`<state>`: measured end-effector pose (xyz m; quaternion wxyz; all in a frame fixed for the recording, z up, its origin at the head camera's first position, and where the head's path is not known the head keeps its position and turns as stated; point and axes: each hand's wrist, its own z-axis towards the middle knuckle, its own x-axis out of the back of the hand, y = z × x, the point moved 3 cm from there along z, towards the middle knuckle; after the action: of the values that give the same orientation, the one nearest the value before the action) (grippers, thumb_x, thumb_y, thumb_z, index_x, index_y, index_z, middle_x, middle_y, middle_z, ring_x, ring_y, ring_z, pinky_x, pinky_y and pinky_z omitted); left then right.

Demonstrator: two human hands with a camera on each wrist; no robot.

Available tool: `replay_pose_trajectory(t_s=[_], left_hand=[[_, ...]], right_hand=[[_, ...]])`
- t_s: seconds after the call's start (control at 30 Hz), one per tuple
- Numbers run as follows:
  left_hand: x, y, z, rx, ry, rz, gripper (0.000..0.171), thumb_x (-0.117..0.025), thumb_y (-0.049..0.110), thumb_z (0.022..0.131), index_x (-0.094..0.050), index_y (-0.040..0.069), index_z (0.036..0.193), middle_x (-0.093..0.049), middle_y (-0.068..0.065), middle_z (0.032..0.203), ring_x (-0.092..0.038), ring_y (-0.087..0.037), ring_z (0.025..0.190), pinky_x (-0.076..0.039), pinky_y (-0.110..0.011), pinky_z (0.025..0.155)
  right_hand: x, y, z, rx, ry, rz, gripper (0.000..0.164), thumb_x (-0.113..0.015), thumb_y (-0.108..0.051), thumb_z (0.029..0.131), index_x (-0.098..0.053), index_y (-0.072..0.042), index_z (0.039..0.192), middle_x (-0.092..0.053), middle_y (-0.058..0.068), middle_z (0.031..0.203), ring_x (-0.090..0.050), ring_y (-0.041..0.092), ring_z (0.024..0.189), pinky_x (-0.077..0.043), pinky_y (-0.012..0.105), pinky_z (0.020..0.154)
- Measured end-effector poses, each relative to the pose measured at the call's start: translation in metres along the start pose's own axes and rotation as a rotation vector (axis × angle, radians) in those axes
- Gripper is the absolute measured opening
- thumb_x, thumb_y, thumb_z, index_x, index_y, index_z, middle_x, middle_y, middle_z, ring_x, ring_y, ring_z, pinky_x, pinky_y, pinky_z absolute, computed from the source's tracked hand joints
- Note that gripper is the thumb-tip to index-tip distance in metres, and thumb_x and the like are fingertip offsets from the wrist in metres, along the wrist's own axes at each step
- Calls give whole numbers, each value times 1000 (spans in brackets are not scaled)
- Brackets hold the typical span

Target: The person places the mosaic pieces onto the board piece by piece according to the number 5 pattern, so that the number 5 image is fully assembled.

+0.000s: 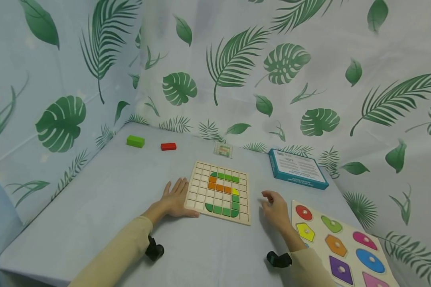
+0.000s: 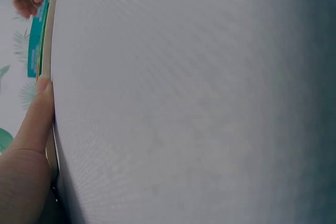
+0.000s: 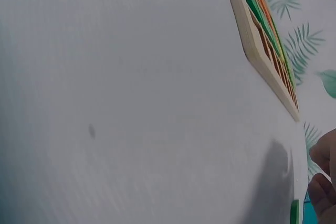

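Note:
A square wooden grid board (image 1: pixel 197 191) lies on the table, with green, orange and yellow tiles (image 1: pixel 219 187) set in a path shaped like an S or 5. My left hand (image 1: pixel 173 200) lies flat at its left edge, fingers spread, the thumb (image 2: pixel 39 116) along the board's near corner. To the right of the board, my right hand (image 1: pixel 275 210) hovers above the table with fingers loosely bent and nothing seen between them. In the right wrist view only its fingertips (image 3: pixel 323 192) show at the edge, apart from the board (image 3: pixel 252 51).
A green block (image 1: pixel 135 141) and a red block (image 1: pixel 168 146) lie at the back left. Behind the board is a small pattern card (image 1: pixel 223 150). A teal box (image 1: pixel 298 168) stands at the back right, and a knobbed shape puzzle (image 1: pixel 321 235) lies at the right beneath my forearm.

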<state>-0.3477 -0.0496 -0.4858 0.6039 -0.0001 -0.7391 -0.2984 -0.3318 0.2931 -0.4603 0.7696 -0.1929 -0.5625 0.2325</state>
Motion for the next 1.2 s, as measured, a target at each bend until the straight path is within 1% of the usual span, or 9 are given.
replay_pose_trajectory(t_s=[0.2, 0.37, 0.53, 0.67, 0.8, 0.93, 1.03, 1.13, 1.2], left_hand=[[6, 5, -4, 0, -8, 38, 115, -62, 68, 75, -11, -5, 149, -5, -22, 155, 1, -34, 142, 4, -56, 109], [7, 8, -6, 9, -9, 55, 115, -62, 68, 75, -12, -5, 149, -6, -21, 155, 0, -34, 143, 2, -56, 109], [6, 7, -5, 8, -4, 48, 116, -63, 68, 75, -12, -5, 148, -7, -22, 155, 0, -34, 142, 2, -56, 109], [4, 5, -4, 8, -6, 35, 117, -64, 67, 74, -10, -4, 149, -5, -22, 155, 2, -34, 142, 6, -55, 109], [0, 3, -2, 17, -17, 37, 117, -62, 69, 74, -7, -2, 150, -1, -19, 156, 6, -32, 143, 9, -53, 109], [1, 3, -3, 19, -18, 25, 117, -63, 68, 74, -9, -3, 149, -3, -20, 156, 4, -33, 143, 8, -53, 109], [1, 3, -4, 22, -18, 20, 116, -64, 67, 74, -9, -3, 149, -3, -20, 156, 4, -33, 143, 8, -54, 109], [1, 4, -4, 31, -35, 25, 117, -62, 68, 75, -6, -1, 150, 1, -18, 156, 8, -31, 142, 10, -53, 109], [3, 5, -5, 23, -25, 20, 117, -63, 67, 75, -7, -2, 150, -1, -20, 156, 6, -32, 142, 9, -53, 109]], right_hand=[[10, 18, 1, -44, 9, -7, 33, -55, 4, 88, -55, 3, 120, -55, 20, 119, -50, 34, 109, -42, 49, 95], [15, 28, 1, -59, 22, -34, 35, -54, 6, 86, -55, 4, 121, -54, 22, 120, -50, 36, 111, -41, 50, 95], [16, 34, -1, -101, -26, -30, 41, -50, 7, 85, -51, 5, 125, -50, 24, 126, -49, 38, 110, -42, 51, 95], [15, 37, -1, -141, -61, -26, 42, -50, 6, 86, -49, 4, 127, -52, 24, 126, -51, 36, 108, -43, 49, 94], [15, 38, -1, -158, -37, -21, 40, -52, 7, 85, -50, 5, 125, -55, 24, 119, -52, 35, 103, -43, 48, 93], [14, 37, -3, -167, -11, -19, 38, -54, 7, 85, -51, 6, 123, -57, 24, 114, -53, 34, 100, -44, 48, 92], [13, 36, -5, -173, 2, -21, 36, -56, 5, 86, -52, 5, 122, -58, 23, 113, -54, 34, 100, -45, 47, 93], [14, 36, -6, -162, 14, -25, 35, -57, 5, 87, -52, 5, 121, -59, 24, 112, -55, 34, 100, -45, 48, 92], [15, 36, -6, -149, 20, -30, 34, -59, 3, 88, -53, 5, 121, -59, 23, 112, -55, 33, 99, -46, 47, 91]])
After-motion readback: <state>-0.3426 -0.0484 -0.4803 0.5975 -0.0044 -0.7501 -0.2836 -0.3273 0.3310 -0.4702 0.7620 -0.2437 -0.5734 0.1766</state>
